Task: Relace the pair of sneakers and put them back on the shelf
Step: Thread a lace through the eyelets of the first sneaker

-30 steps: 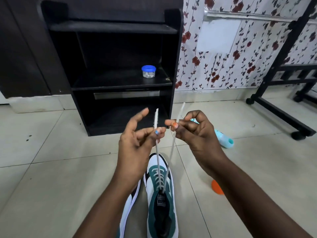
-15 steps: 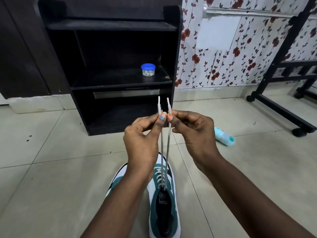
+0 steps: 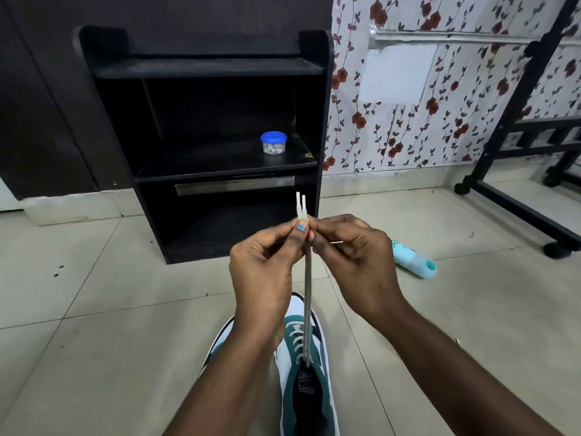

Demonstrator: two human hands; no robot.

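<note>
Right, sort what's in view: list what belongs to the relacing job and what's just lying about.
Job:
- green and white sneaker being laced
- second green and white sneaker, mostly behind the left arm
- two white lace ends, pinched by left hand and right hand
- black wooden shelf unit

Lying about:
- small clear jar with blue lid
- pale turquoise bottle on its side
- black metal wheeled frame
</note>
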